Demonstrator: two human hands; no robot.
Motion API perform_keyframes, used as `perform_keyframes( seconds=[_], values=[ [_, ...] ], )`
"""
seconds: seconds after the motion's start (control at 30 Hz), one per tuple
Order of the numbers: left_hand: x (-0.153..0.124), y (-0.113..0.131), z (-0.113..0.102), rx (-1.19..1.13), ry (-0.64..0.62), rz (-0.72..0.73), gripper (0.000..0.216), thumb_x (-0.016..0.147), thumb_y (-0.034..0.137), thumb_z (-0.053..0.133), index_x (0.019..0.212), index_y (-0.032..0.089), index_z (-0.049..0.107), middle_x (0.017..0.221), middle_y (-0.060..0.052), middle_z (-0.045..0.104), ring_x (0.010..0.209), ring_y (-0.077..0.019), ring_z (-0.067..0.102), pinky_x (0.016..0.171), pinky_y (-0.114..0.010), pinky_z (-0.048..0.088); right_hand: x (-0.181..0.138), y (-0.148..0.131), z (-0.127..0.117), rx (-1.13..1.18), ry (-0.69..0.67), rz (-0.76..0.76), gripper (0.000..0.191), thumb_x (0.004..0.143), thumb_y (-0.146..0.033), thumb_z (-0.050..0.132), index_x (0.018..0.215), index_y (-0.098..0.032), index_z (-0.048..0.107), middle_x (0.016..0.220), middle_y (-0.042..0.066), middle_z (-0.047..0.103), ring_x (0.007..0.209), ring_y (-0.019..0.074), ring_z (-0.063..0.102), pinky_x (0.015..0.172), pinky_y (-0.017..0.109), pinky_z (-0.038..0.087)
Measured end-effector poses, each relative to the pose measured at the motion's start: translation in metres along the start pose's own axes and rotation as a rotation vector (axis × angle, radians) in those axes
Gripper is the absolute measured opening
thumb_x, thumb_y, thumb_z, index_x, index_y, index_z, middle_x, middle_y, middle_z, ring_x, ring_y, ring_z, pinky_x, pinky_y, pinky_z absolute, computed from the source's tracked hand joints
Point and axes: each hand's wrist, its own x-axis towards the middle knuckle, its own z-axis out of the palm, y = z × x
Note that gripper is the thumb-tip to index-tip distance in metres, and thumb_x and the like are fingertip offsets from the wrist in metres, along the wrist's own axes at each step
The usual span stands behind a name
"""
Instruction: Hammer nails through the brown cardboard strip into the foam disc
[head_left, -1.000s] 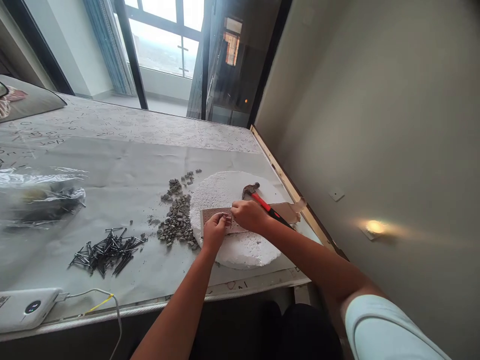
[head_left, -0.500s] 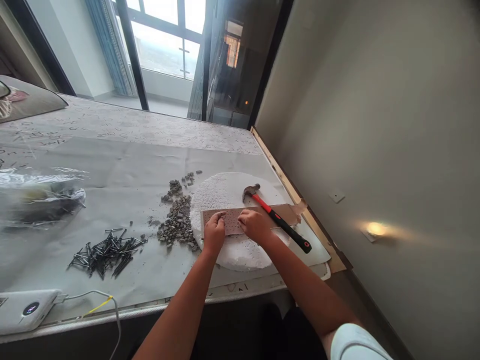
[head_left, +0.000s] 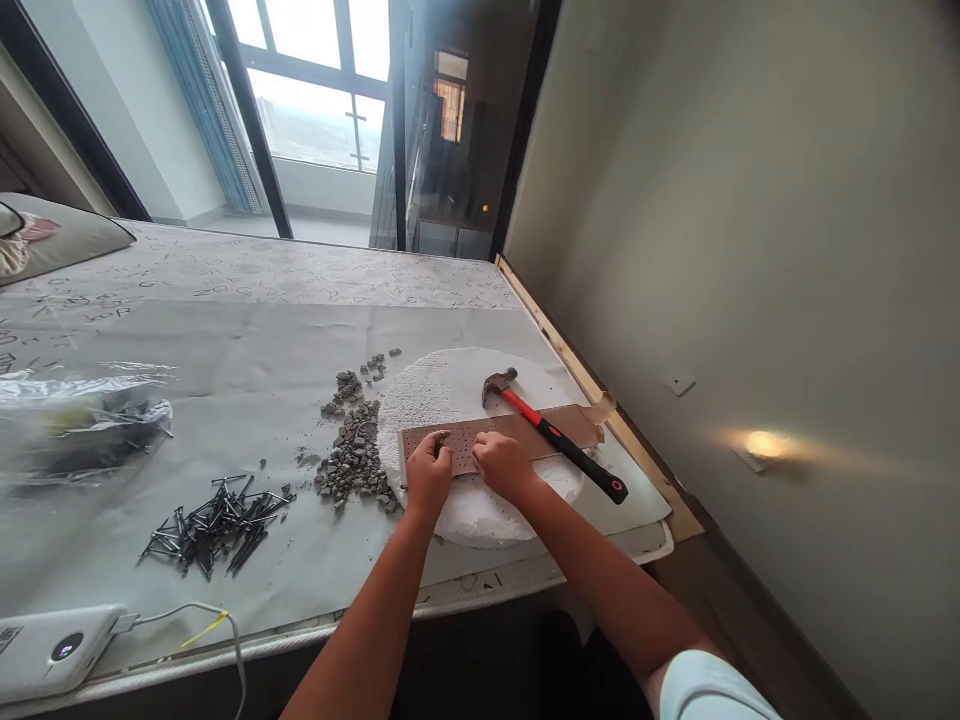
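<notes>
A brown board (head_left: 465, 455) dotted with small holes lies across a round white foam slab (head_left: 420, 385). Over the board's left part, my left hand (head_left: 430, 475) is closed in a pinch, with something small and dark at its fingertips that I cannot make out. Just to its right, my right hand (head_left: 504, 465) has its fingers curled together above the board; whatever they hold is hidden. A claw hammer (head_left: 551, 430) with a red and black handle rests across the slab and board, beyond my right hand.
Grey stone chips (head_left: 356, 450) are heaped left of the slab. Farther left lie a pile of dark nails (head_left: 214, 525) and a clear plastic bag (head_left: 82, 420). A white power bank (head_left: 64, 650) with a cable sits at the near edge. A wooden rail (head_left: 555, 345) runs along the right wall.
The camera view has tilted slightly. Both hands stay over the board, and the right fingers have curled in a little more. The hammer and board keep their places.
</notes>
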Motion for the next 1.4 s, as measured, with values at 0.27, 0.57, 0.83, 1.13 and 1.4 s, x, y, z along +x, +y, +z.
perform_keyframes(
  seconds=[0.27, 0.57, 0.83, 1.13, 1.4],
  values=[
    [-0.003, 0.004, 0.0, 0.027, -0.007, -0.014, 0.031, 0.073, 0.022, 0.045, 0.095, 0.016, 0.066, 0.067, -0.003, 0.061, 0.059, -0.0163, 0.053, 0.057, -0.026, 0.039, -0.002, 0.003, -0.009, 0.019, 0.014, 0.038, 0.022, 0.087, -0.019, 0.043, 0.083, -0.015, 0.064, 0.092, 0.009, 0.063, 0.076, 0.0162, 0.058, 0.063, 0.026, 0.038],
    [-0.004, 0.004, 0.001, 0.009, 0.018, -0.007, 0.03, 0.078, 0.025, 0.042, 0.096, 0.016, 0.064, 0.069, -0.004, 0.06, 0.063, -0.0168, 0.053, 0.058, -0.026, 0.039, -0.003, 0.01, -0.013, 0.123, 0.039, 0.066, 0.021, 0.087, -0.026, 0.049, 0.085, -0.016, 0.067, 0.088, 0.007, 0.065, 0.083, 0.0161, 0.059, 0.069, 0.024, 0.039],
    [-0.004, -0.005, 0.01, -0.042, 0.012, 0.004, 0.029, 0.081, 0.026, 0.042, 0.098, 0.018, 0.063, 0.072, -0.003, 0.062, 0.062, -0.0147, 0.054, 0.056, -0.024, 0.039, -0.004, 0.012, -0.004, 0.265, 0.119, 0.101, 0.021, 0.087, -0.022, 0.046, 0.082, -0.016, 0.066, 0.088, 0.006, 0.065, 0.08, 0.0153, 0.058, 0.07, 0.024, 0.038],
    [-0.006, -0.007, 0.011, -0.136, -0.042, -0.024, 0.026, 0.079, 0.025, 0.046, 0.097, 0.017, 0.062, 0.077, -0.005, 0.066, 0.067, -0.0144, 0.059, 0.059, -0.024, 0.044, 0.0, 0.013, -0.019, 0.477, 0.352, 0.183, 0.025, 0.09, -0.021, 0.039, 0.09, -0.011, 0.062, 0.088, 0.01, 0.064, 0.086, 0.0173, 0.057, 0.077, 0.026, 0.041],
    [-0.016, 0.014, 0.015, -0.503, -0.147, -0.07, 0.026, 0.076, 0.032, 0.05, 0.093, 0.015, 0.059, 0.07, -0.002, 0.059, 0.057, -0.0107, 0.053, 0.052, -0.021, 0.041, -0.002, -0.024, -0.038, 0.634, 0.344, 0.071, 0.025, 0.089, -0.021, 0.042, 0.09, -0.015, 0.066, 0.093, 0.011, 0.066, 0.085, 0.0161, 0.059, 0.078, 0.024, 0.045]
  ],
)
